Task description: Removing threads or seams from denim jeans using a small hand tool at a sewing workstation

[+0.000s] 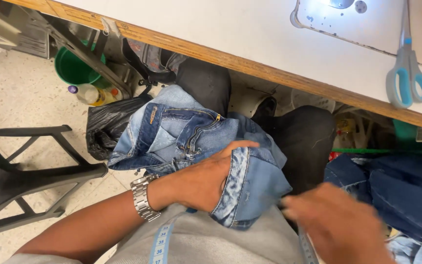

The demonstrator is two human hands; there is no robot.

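A pair of blue denim jeans point(191, 132) lies bunched on my lap, zip fly and waistband turned up. My left hand point(201, 181), with a metal watch on the wrist, grips a folded, faded part of the jeans point(250, 186), thumb over the fabric. My right hand point(340, 227) is blurred at the lower right, just beside that fold, fingers loosely apart and holding nothing I can see. A blue measuring tape point(161, 244) hangs down my front.
A white worktable point(230, 29) with a wooden edge runs across the top, with a sewing machine base point(348, 19) and blue-handled scissors point(409, 73) on it. More denim point(396, 190) is piled at right. A black stool point(20, 171), green bucket point(74, 68) and black bag point(106, 127) stand left.
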